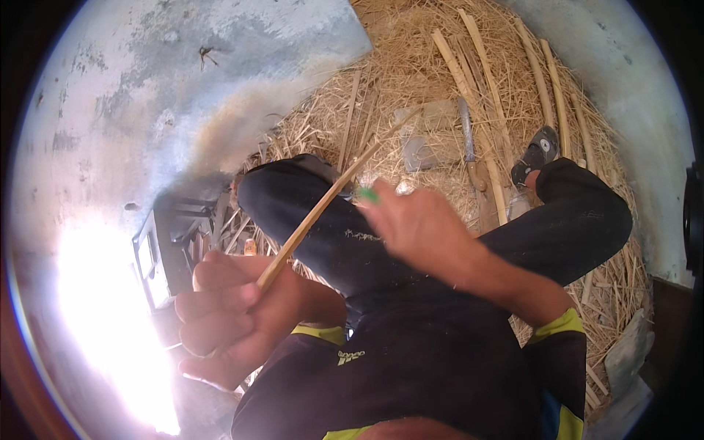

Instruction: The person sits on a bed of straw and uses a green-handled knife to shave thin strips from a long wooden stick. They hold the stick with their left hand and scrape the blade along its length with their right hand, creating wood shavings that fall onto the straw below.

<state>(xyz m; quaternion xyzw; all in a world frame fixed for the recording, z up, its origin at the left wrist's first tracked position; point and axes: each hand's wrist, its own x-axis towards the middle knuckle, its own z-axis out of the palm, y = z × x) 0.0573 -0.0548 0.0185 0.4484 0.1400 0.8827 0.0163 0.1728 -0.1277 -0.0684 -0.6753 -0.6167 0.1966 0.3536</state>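
A long, thin strip of wood or bamboo (317,209) slants up and away from my left hand (238,312). The hand grips its near end between thumb and fingers, and the strip's far tip rises over the straw-covered floor. Close beside the strip is my right hand (425,227), blurred by motion, its fingers closed. At its fingertips shows a small green thing (369,195); its kind cannot be made out. Whether it touches the strip I cannot tell.
On the floor ahead lies a knife (467,136) with a wooden handle, beside a flat grey block (422,150). Several long strips (485,66) rest on the shavings (403,51) at the far right. My bent legs (579,224) frame this space; a pale wall (132,103) stands left.
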